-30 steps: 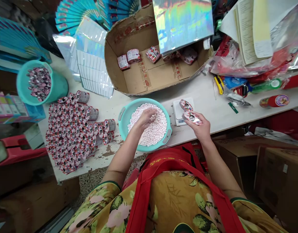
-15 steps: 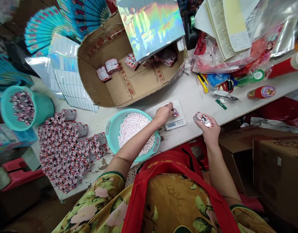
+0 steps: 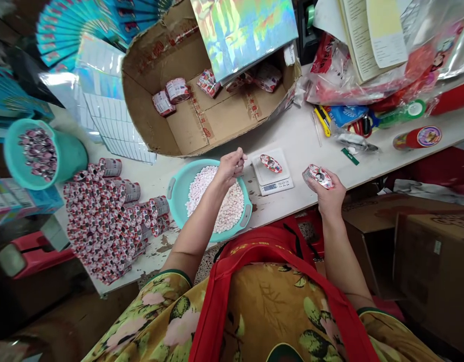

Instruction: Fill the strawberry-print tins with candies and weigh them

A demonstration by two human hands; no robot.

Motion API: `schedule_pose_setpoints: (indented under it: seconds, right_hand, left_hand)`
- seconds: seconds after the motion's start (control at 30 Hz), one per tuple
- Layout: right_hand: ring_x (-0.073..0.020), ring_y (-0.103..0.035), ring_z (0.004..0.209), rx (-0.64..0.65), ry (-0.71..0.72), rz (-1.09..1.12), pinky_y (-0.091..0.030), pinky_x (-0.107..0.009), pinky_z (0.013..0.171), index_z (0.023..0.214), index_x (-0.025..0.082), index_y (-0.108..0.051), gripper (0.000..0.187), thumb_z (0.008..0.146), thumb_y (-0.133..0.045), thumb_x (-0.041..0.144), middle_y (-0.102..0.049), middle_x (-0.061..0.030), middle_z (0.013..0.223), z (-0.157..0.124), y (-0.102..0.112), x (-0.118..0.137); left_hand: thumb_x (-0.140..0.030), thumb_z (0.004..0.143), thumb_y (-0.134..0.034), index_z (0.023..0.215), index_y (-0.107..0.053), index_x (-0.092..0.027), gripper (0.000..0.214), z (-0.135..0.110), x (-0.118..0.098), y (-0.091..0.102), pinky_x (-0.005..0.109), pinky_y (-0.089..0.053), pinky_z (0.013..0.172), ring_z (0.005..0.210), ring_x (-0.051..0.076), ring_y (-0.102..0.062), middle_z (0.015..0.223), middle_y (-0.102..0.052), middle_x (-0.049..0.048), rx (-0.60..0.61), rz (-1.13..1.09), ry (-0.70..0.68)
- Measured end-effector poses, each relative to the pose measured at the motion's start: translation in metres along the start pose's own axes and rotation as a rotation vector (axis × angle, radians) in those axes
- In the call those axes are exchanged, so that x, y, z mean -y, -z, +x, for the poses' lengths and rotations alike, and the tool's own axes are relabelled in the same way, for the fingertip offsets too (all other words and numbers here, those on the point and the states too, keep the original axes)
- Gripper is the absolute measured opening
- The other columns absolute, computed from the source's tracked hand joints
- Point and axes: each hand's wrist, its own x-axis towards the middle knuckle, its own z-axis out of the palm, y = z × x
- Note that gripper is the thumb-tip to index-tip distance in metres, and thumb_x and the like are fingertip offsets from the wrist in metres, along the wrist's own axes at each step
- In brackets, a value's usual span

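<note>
Above the right part of a turquoise basin (image 3: 171,193) is my left hand (image 3: 230,168), fingertips pinched together; anything between them is too small to make out. Small whitish-pink pieces (image 3: 232,206) fill much of the basin. To the right stands a white digital scale (image 3: 287,178), with one oval red-and-white printed piece (image 3: 271,163) lying on its plate. My right hand (image 3: 332,193), right of the scale, is closed around a stack of similar oval printed pieces (image 3: 318,176), the top one facing up.
Many bundled stacks of printed pieces (image 3: 103,221) lie on the left of the table. Behind them is a turquoise bucket (image 3: 71,161). A cardboard box (image 3: 186,138) with several bundles stands at the back. A yellow cutter (image 3: 322,120) and tape (image 3: 415,108) lie at right.
My left hand has let go of the oval piece on the scale and moved left over the basin. My right hand still holds its stack, nearly in place. The view has shifted slightly.
</note>
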Motion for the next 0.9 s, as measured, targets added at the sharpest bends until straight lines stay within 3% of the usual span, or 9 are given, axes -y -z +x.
schedule_pose_setpoints:
  seconds: [0.07,0.27,0.47,0.53,0.6,0.67,0.73,0.8,0.9]
  right_hand:
    - [-0.0233,-0.072,0.095,-0.002,0.006,-0.007,-0.058,-0.042,0.093,0.113,0.016,-0.073,0.060,0.059,-0.090,0.036,-0.075,-0.0070,0.104,-0.003,-0.001,-0.001]
    - [-0.0234,-0.072,0.094,-0.027,-0.006,-0.007,-0.058,-0.043,0.093,0.112,0.016,-0.073,0.061,0.058,-0.090,0.037,-0.076,-0.0072,0.103,-0.011,0.000,-0.005]
    - [-0.0232,-0.072,0.095,-0.010,-0.030,0.025,-0.058,-0.043,0.094,0.112,0.016,-0.072,0.063,0.056,-0.091,0.036,-0.076,-0.0077,0.104,-0.012,-0.003,-0.013]
    - [-0.0233,-0.071,0.096,0.042,-0.013,0.022,-0.057,-0.044,0.095,0.112,0.016,-0.072,0.061,0.057,-0.089,0.035,-0.075,-0.0080,0.106,-0.010,-0.014,-0.015]
    - [-0.0233,-0.071,0.098,0.111,0.029,0.009,-0.056,-0.043,0.097,0.113,0.016,-0.071,0.059,0.060,-0.087,0.035,-0.075,-0.0086,0.107,-0.006,-0.034,-0.017]
    - [-0.0232,-0.070,0.100,0.196,0.097,-0.021,-0.055,-0.042,0.098,0.114,0.016,-0.070,0.057,0.063,-0.085,0.038,-0.073,-0.0094,0.110,-0.001,-0.059,-0.020]
    - [-0.0234,-0.069,0.103,0.299,0.166,-0.068,-0.054,-0.042,0.101,0.117,0.017,-0.069,0.057,0.067,-0.082,0.042,-0.072,-0.0100,0.114,0.006,-0.085,-0.025]
    - [-0.0249,-0.066,0.109,0.382,0.213,-0.151,-0.051,-0.045,0.104,0.119,0.019,-0.069,0.057,0.070,-0.079,0.046,-0.070,-0.0106,0.119,0.012,-0.103,-0.029]
    - [-0.0305,-0.057,0.124,0.413,0.322,-0.357,-0.043,-0.052,0.111,0.122,0.021,-0.067,0.062,0.068,-0.080,0.050,-0.065,-0.0131,0.128,0.020,-0.111,-0.022]
  left_hand:
    - [-0.058,0.076,-0.075,0.074,-0.060,-0.015,0.045,-0.002,0.004,0.005,0.021,-0.011,0.043,0.042,0.004,-0.019,0.051,-0.029,-0.0097,0.074,0.117,-0.027]
    - [-0.041,0.085,-0.066,0.079,-0.064,-0.015,0.027,0.012,0.015,-0.009,0.023,-0.034,0.058,0.059,0.010,-0.047,0.064,-0.055,-0.0022,0.269,0.617,-0.260]
    - [-0.027,0.099,-0.049,0.117,-0.067,-0.021,0.026,0.012,0.017,-0.040,0.030,-0.042,0.071,0.085,0.023,-0.067,0.096,-0.073,0.0099,0.289,1.501,-0.432]
    - [-0.019,0.101,-0.040,0.123,-0.064,-0.019,0.033,0.010,0.017,-0.047,0.031,-0.044,0.073,0.092,0.025,-0.070,0.107,-0.073,0.0150,0.310,1.661,-0.453]
    - [-0.019,0.103,-0.037,0.125,-0.063,-0.019,0.034,0.005,0.013,-0.045,0.032,-0.045,0.073,0.094,0.025,-0.070,0.112,-0.073,0.0168,0.236,1.692,-0.425]
    - [-0.029,0.105,-0.037,0.124,-0.063,-0.020,0.034,-0.009,0.002,-0.028,0.031,-0.044,0.072,0.090,0.026,-0.071,0.109,-0.073,0.0155,0.044,1.641,-0.360]
    - [-0.040,0.105,-0.037,0.120,-0.065,-0.021,0.038,-0.036,-0.011,0.003,0.030,-0.042,0.070,0.086,0.025,-0.070,0.105,-0.075,0.0129,-0.203,1.553,-0.288]
    - [-0.046,0.105,-0.037,0.116,-0.067,-0.021,0.041,-0.077,-0.023,0.048,0.028,-0.039,0.068,0.082,0.024,-0.069,0.102,-0.075,0.0106,-0.422,1.466,-0.218]
    - [-0.050,0.102,-0.038,0.118,-0.068,-0.023,0.043,-0.155,-0.022,0.129,0.026,-0.037,0.065,0.076,0.022,-0.065,0.092,-0.074,0.0085,-0.596,1.363,-0.021]
